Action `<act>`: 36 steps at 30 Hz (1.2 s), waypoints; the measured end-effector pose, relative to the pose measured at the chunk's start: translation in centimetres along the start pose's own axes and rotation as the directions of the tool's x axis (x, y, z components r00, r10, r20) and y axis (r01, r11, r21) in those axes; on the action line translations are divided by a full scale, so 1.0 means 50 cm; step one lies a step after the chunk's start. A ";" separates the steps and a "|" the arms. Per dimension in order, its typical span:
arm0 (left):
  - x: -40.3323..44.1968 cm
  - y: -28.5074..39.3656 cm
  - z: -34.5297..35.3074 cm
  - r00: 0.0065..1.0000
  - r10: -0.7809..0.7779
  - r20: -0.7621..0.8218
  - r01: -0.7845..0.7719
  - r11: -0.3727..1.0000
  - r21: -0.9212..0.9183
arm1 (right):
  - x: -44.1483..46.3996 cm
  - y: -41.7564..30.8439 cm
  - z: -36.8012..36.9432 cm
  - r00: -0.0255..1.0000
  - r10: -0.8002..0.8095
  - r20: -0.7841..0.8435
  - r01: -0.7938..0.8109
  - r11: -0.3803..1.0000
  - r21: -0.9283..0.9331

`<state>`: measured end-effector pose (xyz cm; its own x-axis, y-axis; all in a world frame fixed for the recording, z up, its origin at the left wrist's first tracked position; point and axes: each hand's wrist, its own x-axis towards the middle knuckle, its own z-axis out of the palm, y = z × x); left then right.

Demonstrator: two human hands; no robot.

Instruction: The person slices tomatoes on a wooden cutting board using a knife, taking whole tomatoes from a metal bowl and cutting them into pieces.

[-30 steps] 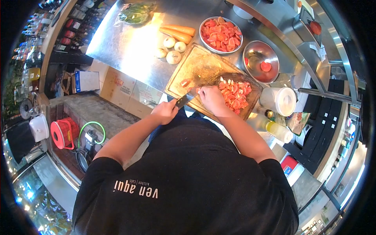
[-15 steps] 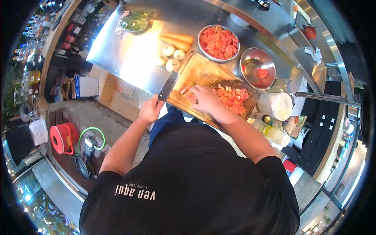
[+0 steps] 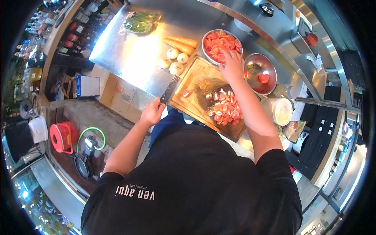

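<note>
My left hand (image 3: 152, 112) is closed around the handle of a knife (image 3: 170, 89), its dark broad blade lying over the left edge of the wooden cutting board (image 3: 192, 78). Over the near rim of a metal bowl (image 3: 203, 48) heaped with cut tomatoes (image 3: 219, 42), my right hand (image 3: 232, 66) reaches in with fingers apart, touching or just above the pieces. Its fingertips are partly lost among the tomatoes. Chopped tomato (image 3: 226, 107) lies piled on the right part of the board. One small tomato piece (image 3: 187, 93) sits alone near the blade.
Beyond the board are several onions (image 3: 176, 68), carrots (image 3: 180, 44) and bagged green vegetables (image 3: 140, 22). A second metal bowl (image 3: 258, 58) with a little tomato stands right of the tomato bowl. A white lidded tub (image 3: 282, 111) is beside the board's right side.
My right hand has left the tomato piece on the board and moved up and right to the tomato bowl. The knife stays in my left hand at the board's left edge.
</note>
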<state>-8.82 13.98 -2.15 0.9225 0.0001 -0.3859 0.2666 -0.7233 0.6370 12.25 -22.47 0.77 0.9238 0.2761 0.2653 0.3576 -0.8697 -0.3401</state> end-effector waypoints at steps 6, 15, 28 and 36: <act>0.004 -0.008 -0.020 0.998 -0.062 -0.010 0.062 0.998 0.006 | -0.108 -0.197 0.023 0.820 -0.107 0.563 -0.012 0.979 0.204; 0.018 -0.010 -0.019 0.999 -0.037 0.022 0.037 0.999 0.008 | -0.159 -0.151 0.141 0.889 -0.145 0.435 -0.032 0.927 0.375; 0.051 0.076 0.043 0.988 0.074 0.134 -0.088 0.991 0.097 | -0.194 -0.109 0.118 0.969 0.080 0.234 -0.172 0.898 0.406; 0.094 0.109 0.071 0.981 0.081 0.174 -0.108 0.983 0.147 | -0.208 -0.092 0.133 0.982 0.102 0.156 -0.155 0.914 0.376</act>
<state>-4.00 7.61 -2.86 0.8783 -0.1793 -0.4433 0.1218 -0.8126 0.5699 1.88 -18.61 -6.41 0.9655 0.2461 0.0848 0.2349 -0.6836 -0.6910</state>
